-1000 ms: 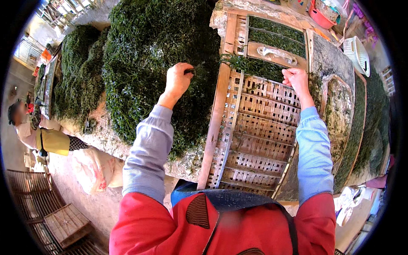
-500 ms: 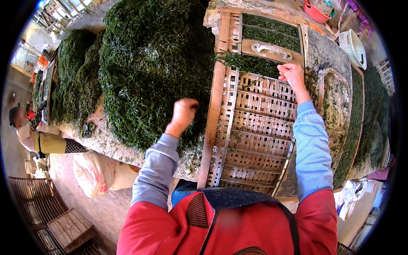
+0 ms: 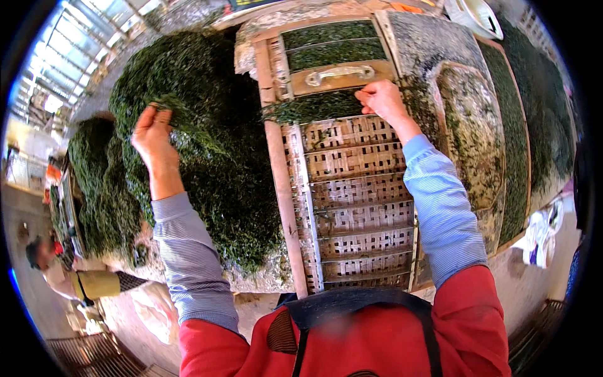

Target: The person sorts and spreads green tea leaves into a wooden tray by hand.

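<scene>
My left hand (image 3: 156, 141) is over the left side of a large heap (image 3: 213, 195) of dark green, stringy seaweed. Its fingers pinch a loose tuft of seaweed strands (image 3: 188, 122) that trails to the right. My right hand (image 3: 384, 103) is closed at the right end of a row of seaweed (image 3: 317, 107); whatever lies between its fingertips is hidden. That row crosses a long woven bamboo rack (image 3: 361, 164) divided by thin crossbars. Just beyond it lies a wooden board with a pale handle (image 3: 339, 74). Two farther sections of the rack are filled with seaweed (image 3: 336, 55).
Right of the rack is a worn slab (image 3: 468, 135) with a raised frame and green scraps, then a seaweed-covered panel (image 3: 512, 138). Another person (image 3: 94, 279) stands at the far left beside more heaps. A white basket (image 3: 474, 17) sits at the far right.
My left hand has gone left and away across the heap and now holds a seaweed tuft. My right hand stays by the row's right end. The whole view has shifted.
</scene>
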### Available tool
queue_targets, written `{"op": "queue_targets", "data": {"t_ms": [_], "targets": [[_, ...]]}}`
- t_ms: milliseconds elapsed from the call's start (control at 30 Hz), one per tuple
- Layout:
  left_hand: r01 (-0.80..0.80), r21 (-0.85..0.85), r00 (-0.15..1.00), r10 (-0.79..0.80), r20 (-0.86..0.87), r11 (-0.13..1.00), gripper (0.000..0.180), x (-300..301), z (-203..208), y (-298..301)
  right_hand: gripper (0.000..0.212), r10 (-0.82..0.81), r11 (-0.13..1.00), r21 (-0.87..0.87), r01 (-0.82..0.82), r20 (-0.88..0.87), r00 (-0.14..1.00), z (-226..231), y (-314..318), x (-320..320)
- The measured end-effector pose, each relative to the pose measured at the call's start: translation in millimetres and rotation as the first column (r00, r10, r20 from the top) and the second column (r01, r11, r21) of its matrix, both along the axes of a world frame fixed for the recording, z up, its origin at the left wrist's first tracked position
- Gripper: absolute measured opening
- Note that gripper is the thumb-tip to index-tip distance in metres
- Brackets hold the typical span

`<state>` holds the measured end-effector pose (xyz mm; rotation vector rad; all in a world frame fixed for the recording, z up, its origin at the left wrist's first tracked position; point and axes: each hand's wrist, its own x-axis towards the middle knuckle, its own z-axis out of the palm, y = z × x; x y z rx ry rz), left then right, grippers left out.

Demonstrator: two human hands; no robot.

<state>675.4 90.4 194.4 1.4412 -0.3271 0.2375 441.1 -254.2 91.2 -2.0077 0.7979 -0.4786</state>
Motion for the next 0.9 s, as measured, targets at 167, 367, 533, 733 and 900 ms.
{"op": "queue_targets", "data": {"t_ms": [167,367,533,733,900], "targets": [[0.180,-0.109,0.975,-0.163,0.154,0.978,0.019,-2,42,-47,0.019,-0.013,0.998,0.060,0.007,0.111,0.994,3,3,-5],[0.591,0.243,0.792,-0.611,0.010,0.769,0.032,-98,-2,-176,0.017,0.004,0.977,0.209,-0.048,0.208,0.978,1,-13,-14],[0.305,0.747,0.759,-0.625,0.184,0.590,0.034,-126,-65,-231,0.019,-0.247,0.965,0.206,0.162,0.510,0.824,47,-10,-50],[0.115,0.716,0.632,-0.607,0.482,0.689,0.022,-143,-81,-213,0.017,0.172,0.698,-0.714,0.055,0.242,0.955,28,19,-47],[-0.154,0.868,0.609,-0.647,0.459,0.472,0.025,-125,-121,-172,0.014,0.068,0.460,-0.833,-0.308,-0.313,0.947,18,8,-50]]}}
